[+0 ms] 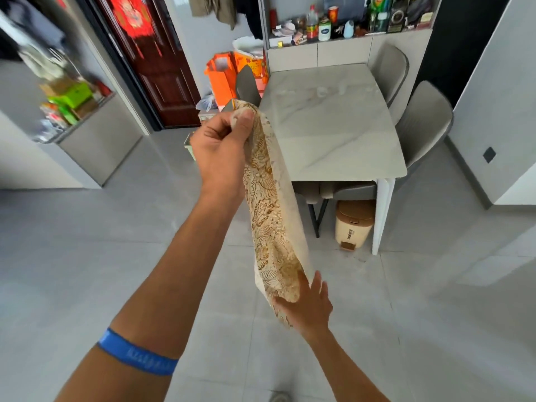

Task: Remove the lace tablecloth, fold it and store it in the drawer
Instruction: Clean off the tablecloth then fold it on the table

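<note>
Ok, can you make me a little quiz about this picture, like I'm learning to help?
1. True or false: the lace tablecloth is still spread on the table.
2. Which hand pinches the cloth's top end?
3. What stands on the floor under the table: A) a bin, B) a bucket, C) a stool?

Key:
1. False; it hangs folded into a long strip.
2. The left hand; the right hand supports the bottom end.
3. A, the beige bin.

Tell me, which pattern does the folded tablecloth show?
Golden-brown flowers and leaves on cream fabric; the tablecloth shows only in the head view.
</note>
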Tool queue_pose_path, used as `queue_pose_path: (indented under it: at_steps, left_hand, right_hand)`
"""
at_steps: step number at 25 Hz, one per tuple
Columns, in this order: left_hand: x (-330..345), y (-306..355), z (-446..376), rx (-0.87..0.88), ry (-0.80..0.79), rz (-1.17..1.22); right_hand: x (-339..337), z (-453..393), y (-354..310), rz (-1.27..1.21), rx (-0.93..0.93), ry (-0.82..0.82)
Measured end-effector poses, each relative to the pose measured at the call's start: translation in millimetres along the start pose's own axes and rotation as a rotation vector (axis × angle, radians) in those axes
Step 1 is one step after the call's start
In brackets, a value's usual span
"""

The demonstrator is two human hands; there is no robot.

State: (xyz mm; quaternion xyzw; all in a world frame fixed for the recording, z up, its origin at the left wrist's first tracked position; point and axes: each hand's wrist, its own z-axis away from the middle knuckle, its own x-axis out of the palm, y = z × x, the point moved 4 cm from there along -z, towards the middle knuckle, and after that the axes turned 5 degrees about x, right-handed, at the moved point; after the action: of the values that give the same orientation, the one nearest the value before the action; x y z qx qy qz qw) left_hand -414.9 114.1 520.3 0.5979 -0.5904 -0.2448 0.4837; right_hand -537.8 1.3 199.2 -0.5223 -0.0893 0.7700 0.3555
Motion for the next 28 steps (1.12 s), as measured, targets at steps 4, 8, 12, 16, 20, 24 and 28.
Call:
queue_pose_path:
  at_steps: [4, 8, 12, 16, 20, 24, 28]
  left_hand:
    - [-20.7, -3.2, -25.7, -0.028, 0.063, -0.020]
    - [-53.7, -16.1, -51.4, -0.125, 0.224, -0.085]
    - [-87.2, -27.2, -74.4, -0.177, 0.306, -0.192]
    - [-103.8, -31.4, -81.2, -0.217, 0.360, -0.251]
    - [-109.8, -25.1, -78.8, -0.231, 0.395, -0.224]
    - [-67.4, -2.0, -63.2, -0.114, 0.116, -0.292]
    - [-25.6, 24.8, -44.4, 0.025, -0.093, -0.303]
  right_hand:
    - [1.6, -10.1, 29.1, 0.075, 0.075, -0.036]
    - [-14.4, -11.5, 65.1, 0.023, 0.164, -0.033]
    - [-28.2, -8.6, 118.6, 0.189, 0.176, -0.082]
    - [-47.7, -3.9, 155.5, 0.432, 0.152, -0.018]
    - [-62.2, -1.5, 166.1, 0.458, 0.211, 0.044]
    - [-36.6, -1.3, 100.7, 0.160, -0.057, -0.076]
    - [-21.6, 0.9, 15.2, -0.095, -0.220, -0.086]
